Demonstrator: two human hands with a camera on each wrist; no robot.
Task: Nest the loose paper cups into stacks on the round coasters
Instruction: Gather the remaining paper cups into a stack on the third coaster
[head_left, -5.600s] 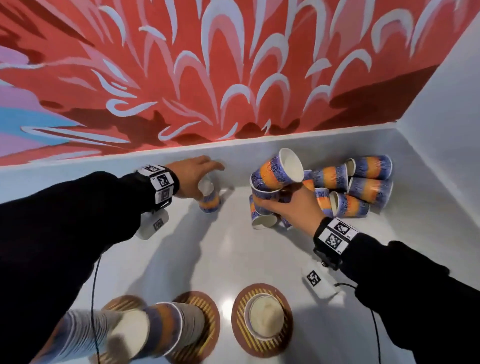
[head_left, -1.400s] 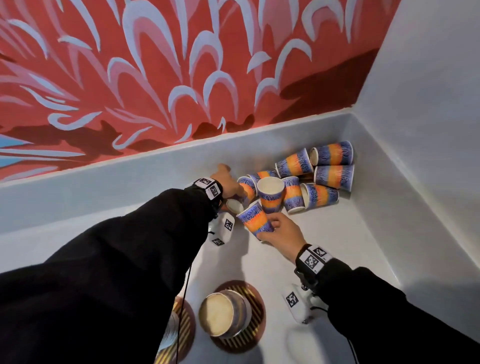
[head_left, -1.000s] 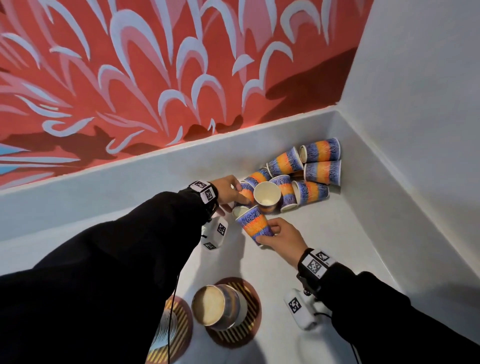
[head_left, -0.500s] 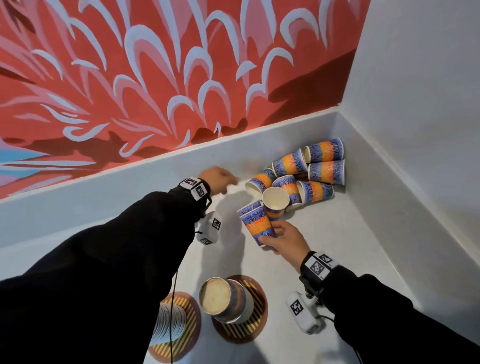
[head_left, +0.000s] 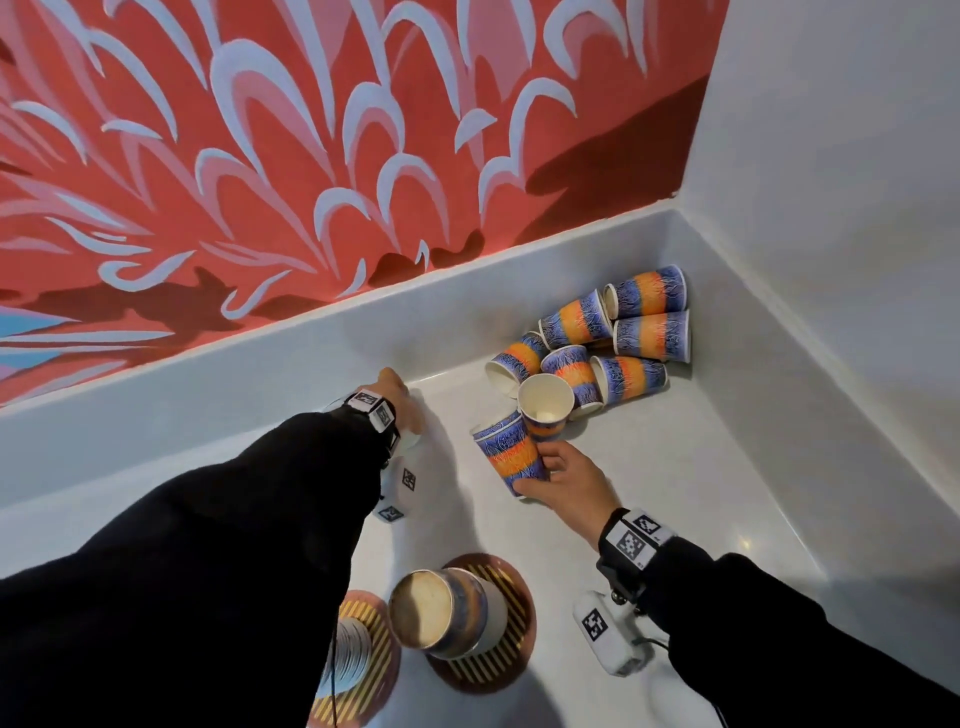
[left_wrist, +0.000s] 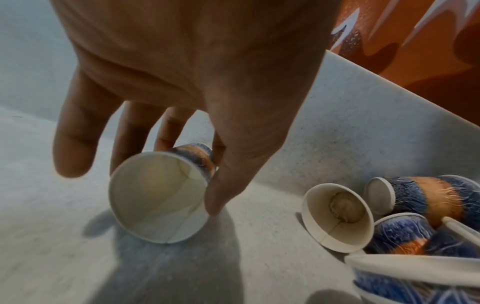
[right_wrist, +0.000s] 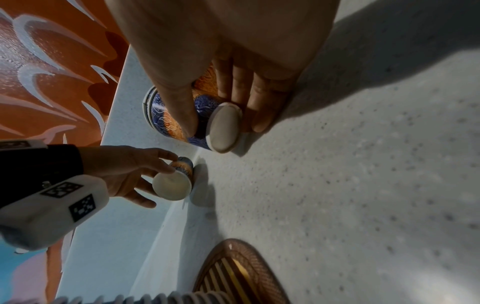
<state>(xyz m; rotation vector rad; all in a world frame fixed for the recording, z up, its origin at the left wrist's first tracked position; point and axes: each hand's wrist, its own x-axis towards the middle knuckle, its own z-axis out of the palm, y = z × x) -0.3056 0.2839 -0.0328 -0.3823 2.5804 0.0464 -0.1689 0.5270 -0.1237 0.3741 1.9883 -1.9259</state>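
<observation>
Blue-and-orange paper cups lie in a loose pile (head_left: 623, 338) in the back right corner, and one cup (head_left: 545, 402) at its front shows an open mouth. My right hand (head_left: 561, 483) (right_wrist: 226, 61) grips a short nested stack of cups (head_left: 511, 457) (right_wrist: 176, 115), tilted, just in front of the pile. My left hand (head_left: 402, 400) (left_wrist: 221, 144) curls round a lone cup (left_wrist: 155, 195) (right_wrist: 172, 185) that lies on its side near the back ledge. A stack of cups (head_left: 441, 616) stands on the right coaster (head_left: 511, 670). My sleeve partly hides another stack (head_left: 353, 654) on the left coaster (head_left: 371, 634).
The white counter (head_left: 701, 493) ends in a raised ledge (head_left: 260, 364) under the red mural wall. A white side wall (head_left: 831, 260) closes the right. White marker blocks (head_left: 608, 639) hang below both wrists. Bare counter lies between the hands and the coasters.
My left hand has left the pile and gone left to the lone cup by the ledge. The right hand has stayed in front of the pile with its nested cups.
</observation>
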